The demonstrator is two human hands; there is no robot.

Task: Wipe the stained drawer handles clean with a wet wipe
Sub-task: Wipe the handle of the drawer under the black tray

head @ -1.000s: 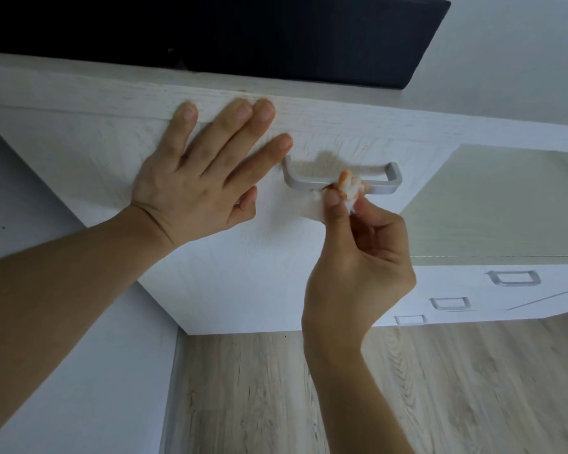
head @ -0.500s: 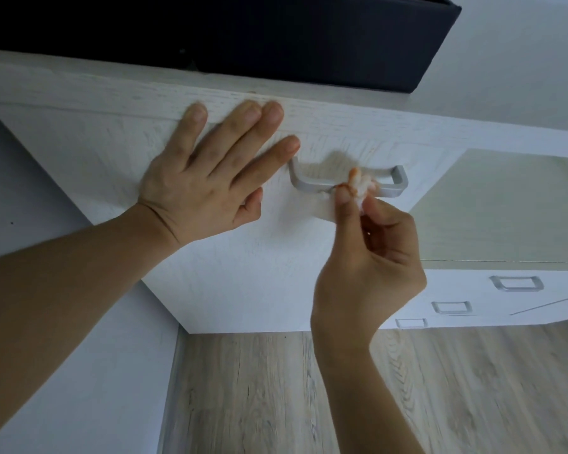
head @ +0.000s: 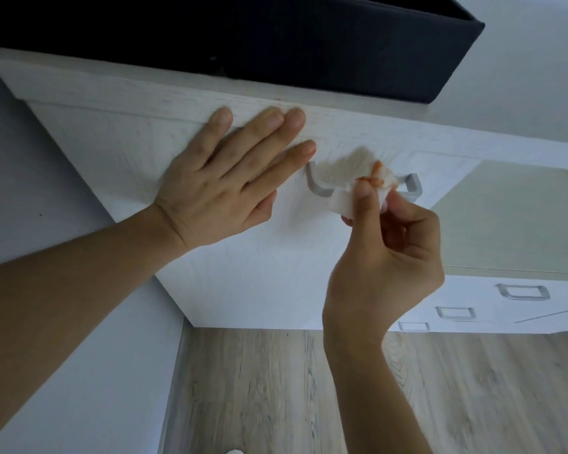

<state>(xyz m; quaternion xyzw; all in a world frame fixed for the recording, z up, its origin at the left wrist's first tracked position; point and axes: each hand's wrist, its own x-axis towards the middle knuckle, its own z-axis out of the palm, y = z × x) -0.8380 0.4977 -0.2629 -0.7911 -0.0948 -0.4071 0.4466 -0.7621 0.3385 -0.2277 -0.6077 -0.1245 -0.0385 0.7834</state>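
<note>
A grey metal drawer handle [head: 318,186] is fixed to the white drawer front [head: 276,273]. My right hand [head: 384,257] pinches a white wet wipe [head: 345,199] that bears orange stains, and presses it against the middle of the handle. The wipe and my fingers hide the handle's middle part. My left hand [head: 223,185] lies flat on the drawer front, just left of the handle, fingers spread. A faint orange smear shows on the drawer front behind the handle.
A dark fabric box [head: 276,44] sits on top of the cabinet. To the right are lower drawers with grey handles [head: 522,291] [head: 454,312]. A grey wall [head: 30,158] stands at the left, and wood-look floor [head: 276,388] lies below.
The wipe has unfolded and spread wider over the handle, showing more orange staining. My right hand has shifted slightly along the handle. My left hand stays flat on the drawer front.
</note>
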